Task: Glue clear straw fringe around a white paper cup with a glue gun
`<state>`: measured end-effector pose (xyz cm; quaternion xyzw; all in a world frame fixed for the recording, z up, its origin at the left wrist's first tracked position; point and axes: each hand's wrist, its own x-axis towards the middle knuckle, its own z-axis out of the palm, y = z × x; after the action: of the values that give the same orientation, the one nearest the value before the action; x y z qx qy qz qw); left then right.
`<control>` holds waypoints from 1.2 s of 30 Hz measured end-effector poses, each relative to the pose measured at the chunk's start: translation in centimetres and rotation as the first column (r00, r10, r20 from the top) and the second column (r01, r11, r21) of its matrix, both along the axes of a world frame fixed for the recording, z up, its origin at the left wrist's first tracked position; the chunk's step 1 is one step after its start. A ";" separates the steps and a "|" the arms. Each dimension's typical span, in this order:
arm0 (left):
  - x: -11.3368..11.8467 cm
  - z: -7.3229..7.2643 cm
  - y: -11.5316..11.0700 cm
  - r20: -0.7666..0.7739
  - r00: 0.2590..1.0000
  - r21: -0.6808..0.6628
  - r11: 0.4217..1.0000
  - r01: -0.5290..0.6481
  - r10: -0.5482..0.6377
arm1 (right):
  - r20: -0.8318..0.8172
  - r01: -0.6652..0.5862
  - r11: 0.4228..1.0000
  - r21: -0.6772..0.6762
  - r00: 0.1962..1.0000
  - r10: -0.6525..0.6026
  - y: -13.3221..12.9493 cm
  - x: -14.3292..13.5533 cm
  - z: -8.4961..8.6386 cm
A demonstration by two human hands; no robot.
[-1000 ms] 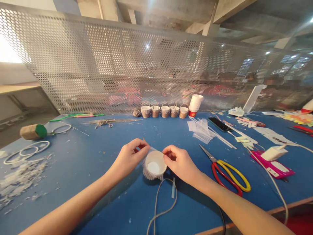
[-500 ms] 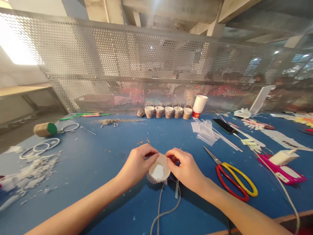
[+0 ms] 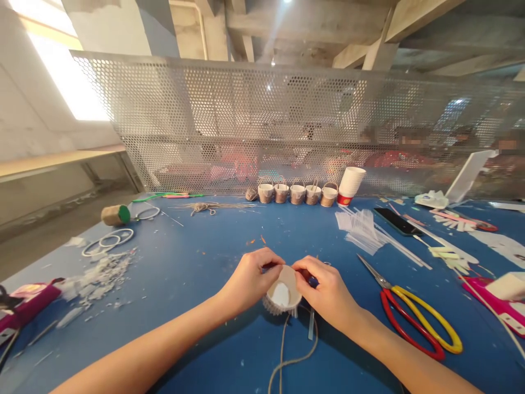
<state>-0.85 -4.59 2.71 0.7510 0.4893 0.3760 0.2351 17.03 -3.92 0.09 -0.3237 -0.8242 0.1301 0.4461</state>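
While holding the cup [image 3: 290, 280] at the near middle of the blue worktop [image 3: 197, 257], pinching its thin, smooth rim at the far left with the left hand [image 3: 251, 280] and at the far right with the right hand [image 3: 328, 287], fingers of both closed to a pinch. Frilly, translucent around the outside. On the near side, limp, looped cord [image 3: 282, 364]. Rightward, long-bladed scissors [image 3: 389, 289] with red and yellow handles; farther back, clear flat strips [image 3: 359, 232], arch-handled pails [image 3: 297, 195], nested white cups [image 3: 351, 180]. Leftward, ragged pale scraps [image 3: 109, 275].
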 end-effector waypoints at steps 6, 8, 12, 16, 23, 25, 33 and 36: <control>0.0 -0.5 0.0 0.052 0.999 -0.034 0.999 0.012 -0.010 | 0.003 -0.025 1.000 0.003 1.000 0.025 -0.1 0.2 0.1; 0.2 -0.5 -0.1 0.078 0.997 -0.061 0.998 0.005 0.000 | 0.011 -0.036 0.999 -0.022 0.999 0.036 -0.2 0.5 0.1; 0.4 -0.6 -0.3 0.130 0.991 -0.109 0.994 0.003 0.011 | 0.010 -0.067 0.997 -0.041 0.998 0.067 -0.5 1.0 -0.2; 0.5 -0.5 -0.6 0.153 0.988 -0.109 0.994 0.012 0.004 | 0.029 -0.114 0.993 -0.007 0.993 0.114 -0.6 1.6 -0.5; 0.5 -0.4 -1.0 0.138 0.990 -0.077 0.996 0.035 -0.024 | 0.076 -0.117 0.989 0.090 0.991 0.111 -0.5 1.9 -0.6; 0.6 -0.6 -1.3 0.125 0.992 -0.076 0.996 0.038 -0.028 | 0.081 -0.103 0.989 0.106 0.992 0.095 -0.5 2.0 -0.6; -2.4 1.9 1.4 0.014 0.990 0.226 0.964 -0.138 0.138 | 0.087 -0.072 0.980 0.183 0.995 0.057 -0.3 1.9 -0.4; -8.4 4.1 5.9 0.110 0.875 0.274 0.831 -0.483 0.472 | 0.077 -0.089 0.971 0.220 0.994 0.074 -0.3 1.9 -0.1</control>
<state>-9.21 1.27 6.78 0.6241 0.5953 0.5052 0.0290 18.89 -4.18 -0.05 -0.2416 -0.8610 0.0440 0.4454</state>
